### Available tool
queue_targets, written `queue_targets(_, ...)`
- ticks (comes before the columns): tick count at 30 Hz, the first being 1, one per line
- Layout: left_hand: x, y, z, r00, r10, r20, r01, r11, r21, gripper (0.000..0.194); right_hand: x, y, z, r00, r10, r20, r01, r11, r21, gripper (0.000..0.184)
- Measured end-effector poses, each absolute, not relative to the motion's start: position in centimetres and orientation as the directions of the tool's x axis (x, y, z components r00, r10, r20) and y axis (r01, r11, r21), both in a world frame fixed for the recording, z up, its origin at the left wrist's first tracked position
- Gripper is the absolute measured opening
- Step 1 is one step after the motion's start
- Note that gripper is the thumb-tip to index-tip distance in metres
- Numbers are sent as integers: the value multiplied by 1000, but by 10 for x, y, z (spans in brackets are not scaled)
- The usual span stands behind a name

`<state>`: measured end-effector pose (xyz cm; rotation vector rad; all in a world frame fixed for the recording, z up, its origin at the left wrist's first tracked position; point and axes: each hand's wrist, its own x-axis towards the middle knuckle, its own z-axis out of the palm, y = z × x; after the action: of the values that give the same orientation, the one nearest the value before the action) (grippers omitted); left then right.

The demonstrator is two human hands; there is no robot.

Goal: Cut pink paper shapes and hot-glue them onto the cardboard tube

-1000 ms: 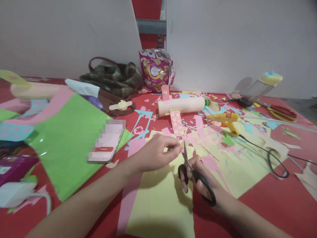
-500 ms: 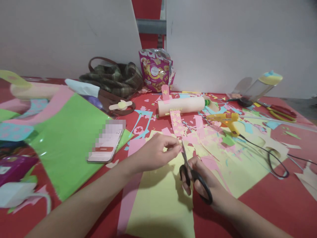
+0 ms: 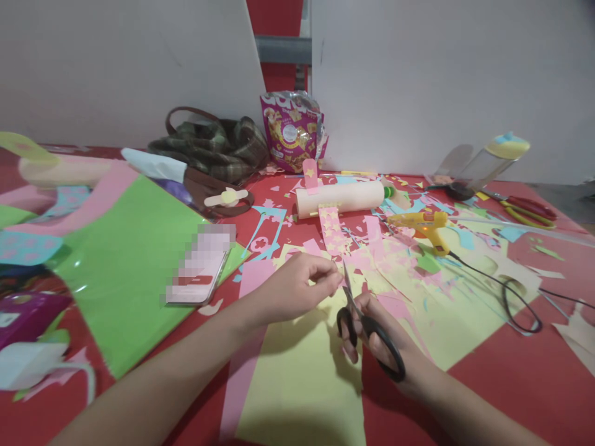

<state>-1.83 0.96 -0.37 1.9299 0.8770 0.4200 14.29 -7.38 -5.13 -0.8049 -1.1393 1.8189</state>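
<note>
My right hand (image 3: pixel 385 328) grips black-handled scissors (image 3: pixel 352 298), fingers through the loops, with the blades pointing up and away. Just left of the blades my left hand (image 3: pixel 300 285) pinches thumb and forefinger together; whatever lies between them is too small to make out. Beneath both hands are a pale yellow sheet (image 3: pixel 297 378) and a pink sheet (image 3: pixel 239 384). Beyond them a cream paper tube (image 3: pixel 357 198) lies on its side, with a pink star-covered strip (image 3: pixel 331 229) hanging from its front.
Paper scraps are strewn across the red table (image 3: pixel 525 384). On the right lie a yellow glue gun (image 3: pixel 425 224) with a looped cord and red-handled pliers (image 3: pixel 530 209). To the left are a phone (image 3: pixel 199 266) and green sheet (image 3: pixel 116 272). A snack bag (image 3: pixel 292 133) stands behind.
The scissors have shifted slightly right, and their handles look a little wider apart. My left hand is almost where it was, still pinched.
</note>
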Motion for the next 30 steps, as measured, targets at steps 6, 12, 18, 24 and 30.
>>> queue_targets(6, -18, 10, -4, 674, 735, -74, 375, -254, 891, 28, 142, -73, -52, -454, 887, -88, -314, -252, -915, 34)
queue_targets(12, -12, 4, -6, 618, 781, -97, 309, -127, 943, 29, 141, -75, -51, -414, 907, -73, -355, -234, -905, 32)
queue_targets(18, -5, -3, -12, 571, 817, -78, 216, -58, 975, 31, 142, -75, -52, -413, 910, -31, -409, -216, -886, 33)
queue_targets(24, -3, -4, -13, 560, 825, -73, 223, -65, 973, 30, 142, -74, -51, -425, 905, -38, -405, -228, -885, 33)
queue_targets(30, -2, -7, -17, 517, 855, -43, 268, -113, 957, 30, 142, -75, -52, -406, 913, -43, -392, -216, -894, 27)
